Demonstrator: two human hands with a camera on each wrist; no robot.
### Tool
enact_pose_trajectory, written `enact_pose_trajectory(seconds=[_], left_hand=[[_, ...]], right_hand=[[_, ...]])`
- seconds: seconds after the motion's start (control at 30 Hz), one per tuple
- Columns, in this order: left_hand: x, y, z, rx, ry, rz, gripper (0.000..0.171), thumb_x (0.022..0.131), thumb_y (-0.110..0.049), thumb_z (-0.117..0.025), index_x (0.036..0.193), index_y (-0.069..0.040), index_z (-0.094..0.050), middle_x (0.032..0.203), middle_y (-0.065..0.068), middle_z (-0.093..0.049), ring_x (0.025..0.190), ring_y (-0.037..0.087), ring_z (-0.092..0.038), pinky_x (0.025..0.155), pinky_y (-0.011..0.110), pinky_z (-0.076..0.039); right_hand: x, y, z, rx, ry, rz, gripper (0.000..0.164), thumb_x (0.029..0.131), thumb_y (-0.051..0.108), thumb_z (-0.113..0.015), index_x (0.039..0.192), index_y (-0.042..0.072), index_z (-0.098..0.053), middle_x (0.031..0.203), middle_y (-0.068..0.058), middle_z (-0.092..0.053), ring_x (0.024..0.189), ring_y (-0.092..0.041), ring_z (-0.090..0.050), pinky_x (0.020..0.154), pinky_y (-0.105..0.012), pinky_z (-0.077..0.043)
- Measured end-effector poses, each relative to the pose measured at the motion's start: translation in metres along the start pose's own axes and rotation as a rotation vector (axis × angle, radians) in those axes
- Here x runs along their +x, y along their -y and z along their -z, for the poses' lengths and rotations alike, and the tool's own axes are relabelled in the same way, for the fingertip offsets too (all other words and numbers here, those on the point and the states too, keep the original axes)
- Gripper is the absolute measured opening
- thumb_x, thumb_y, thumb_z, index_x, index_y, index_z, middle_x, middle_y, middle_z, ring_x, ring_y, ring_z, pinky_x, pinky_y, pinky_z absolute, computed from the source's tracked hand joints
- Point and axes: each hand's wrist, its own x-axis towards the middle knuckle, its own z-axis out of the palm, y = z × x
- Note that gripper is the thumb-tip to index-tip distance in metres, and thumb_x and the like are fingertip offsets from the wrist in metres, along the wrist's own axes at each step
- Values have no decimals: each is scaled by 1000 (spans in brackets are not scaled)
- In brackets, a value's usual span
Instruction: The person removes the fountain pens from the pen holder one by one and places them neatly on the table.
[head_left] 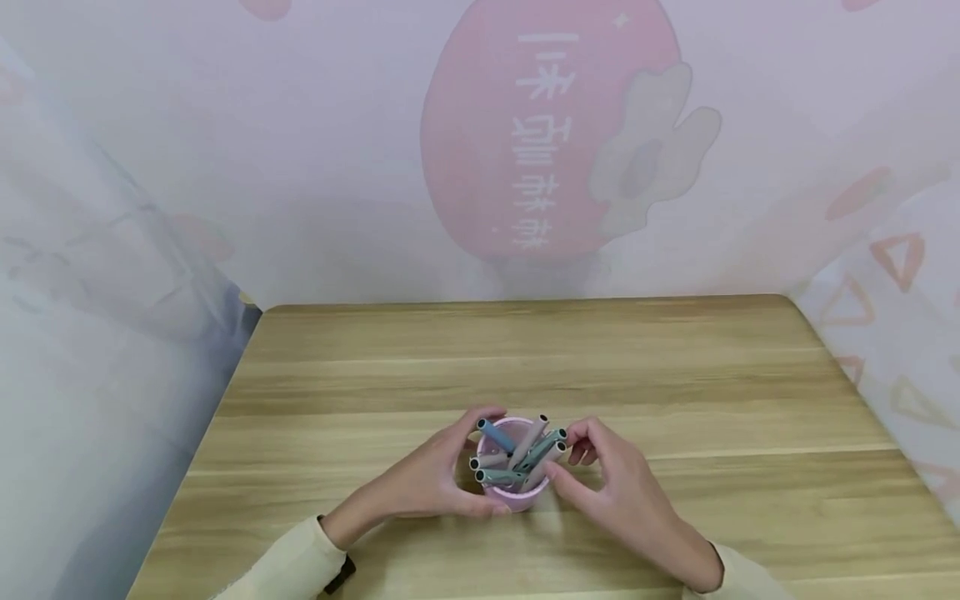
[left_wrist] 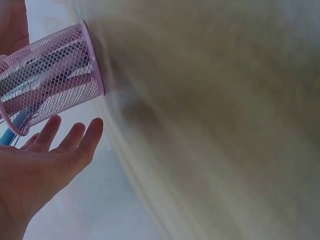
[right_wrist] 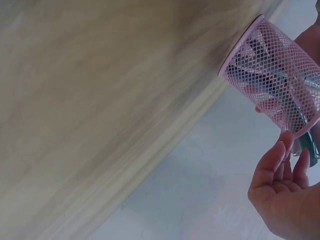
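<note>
Pens in a pink cup

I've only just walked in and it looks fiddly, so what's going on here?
A person is handling a round pink mesh cup on a wood-grain table. The left hand curves around the cup's side, while the right hand has its thumb and fingers by the rim, next to the slim blue, green and greyish pens. Right now the pens all lean inside the cup; I can't tell whether the right hand is gripping one.
</note>
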Motion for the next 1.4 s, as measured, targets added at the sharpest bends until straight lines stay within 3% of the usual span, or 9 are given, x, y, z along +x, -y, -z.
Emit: enact_pose_trajectory(seconds=[0.17,0.33,0.53,0.67,0.83,0.93,1.13,1.4], left_hand=[[2,3,-4,-17,-7,-13,98,85,-43,-95,162,-30,-36,147,-5,-60,131,18,-59,113,55,-46],[2,4,-8,-56,-2,-11,92,88,-40,-94,161,-31,-39,145,-11,-61,131,17,-59,112,49,-48],[1,3,-9,-105,8,10,91,89,-34,-94,162,-29,-39,147,-12,-60,134,17,-58,114,47,-47],[2,3,-9,-118,10,19,93,88,-32,-94,162,-31,-39,149,-13,-59,136,17,-57,115,46,-46],[5,2,-8,-124,12,37,96,86,-33,-95,163,-25,-39,149,-13,-59,137,16,-57,116,46,-45],[5,2,-8,-126,11,45,96,85,-34,-96,163,-26,-38,149,-13,-58,137,16,-57,116,46,-45],[5,1,-8,-132,1,64,93,85,-35,-96,158,-31,-39,145,-12,-60,131,17,-59,114,48,-44],[7,3,-9,-150,-4,49,87,86,-35,-95,155,-33,-42,141,-11,-63,128,18,-61,112,49,-45]], right_hand=[[2,0,-4,21,-32,12,26,95,24,-84,112,20,-63,97,9,-67,87,-7,-62,77,-32,-57],[2,2,-7,44,-49,3,23,96,18,-82,110,21,-65,95,17,-65,84,-6,-63,72,-35,-58],[0,3,-9,69,-66,16,27,92,9,-83,111,21,-67,93,18,-64,82,-7,-63,72,-36,-58],[-1,3,-9,107,-99,85,31,88,3,-82,109,21,-68,93,16,-64,80,-11,-64,72,-30,-57],[0,2,-9,178,-145,208,33,83,-1,-78,109,17,-69,93,5,-69,80,-14,-65,75,-22,-54],[2,1,-9,188,-181,269,32,80,-1,-77,108,14,-70,92,0,-70,79,-15,-64,75,-21,-54],[5,1,-9,199,-229,374,36,75,-3,-76,107,11,-69,94,3,-70,76,-16,-64,72,-21,-53],[13,4,-4,334,-251,437,35,71,-9,-71,104,4,-69,93,-2,-71,76,-14,-62,67,-24,-54]])
